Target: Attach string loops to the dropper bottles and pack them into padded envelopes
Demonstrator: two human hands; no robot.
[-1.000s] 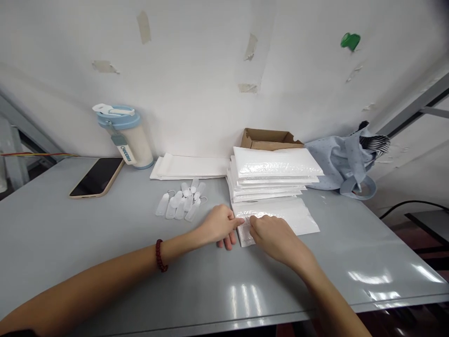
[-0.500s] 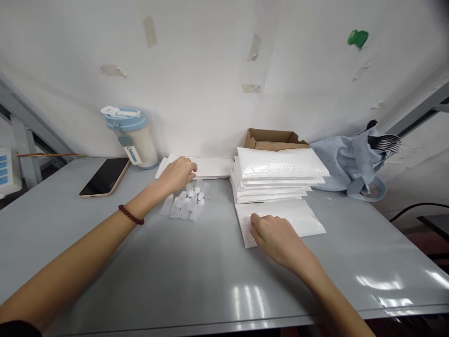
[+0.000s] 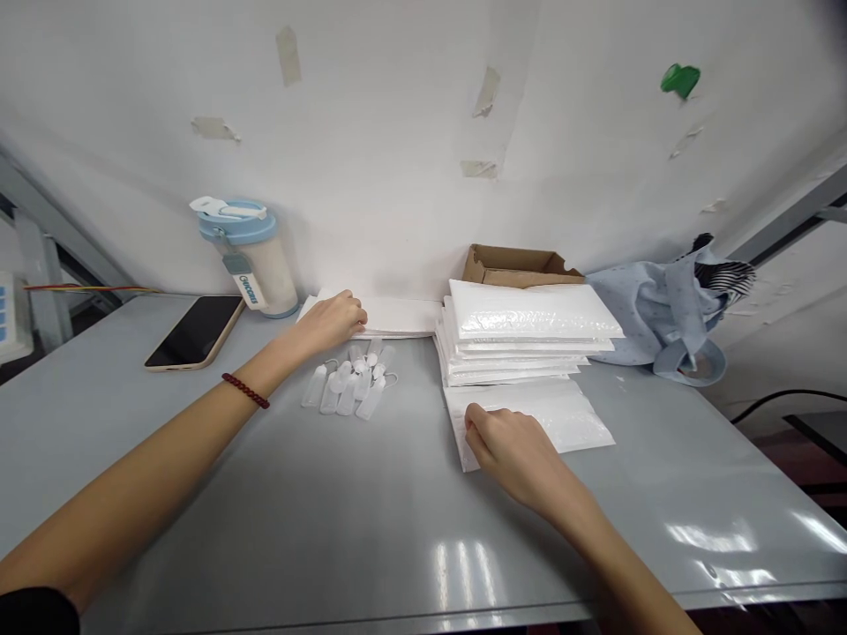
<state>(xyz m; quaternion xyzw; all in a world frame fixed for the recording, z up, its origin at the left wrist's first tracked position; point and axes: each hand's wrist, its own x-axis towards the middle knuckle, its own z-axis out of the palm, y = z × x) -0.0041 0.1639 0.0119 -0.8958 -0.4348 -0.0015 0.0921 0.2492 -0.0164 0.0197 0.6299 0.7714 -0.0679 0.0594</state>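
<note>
At the back of the grey table, my left hand (image 3: 333, 321) rests with curled fingers on flat white envelopes (image 3: 403, 316); whether it grips one is hidden. Small translucent plastic bottles (image 3: 348, 388) lie in a loose group just in front of it. My right hand (image 3: 506, 441) is closed over the left part of a white padded envelope (image 3: 562, 414); its fingertips are hidden, so anything in them cannot be made out. Behind that envelope stands a stack of white padded envelopes (image 3: 533, 313).
A blue-lidded bottle (image 3: 255, 260) and a phone (image 3: 197, 332) are at the left back. Behind the stack sits an open cardboard box (image 3: 520, 265), with a light blue cloth bag (image 3: 652, 304) to its right. The wall (image 3: 384, 176) bounds the table's back.
My left hand has shifted slightly left over the flat envelopes. My right hand has moved slightly left. The view has shifted a little.
</note>
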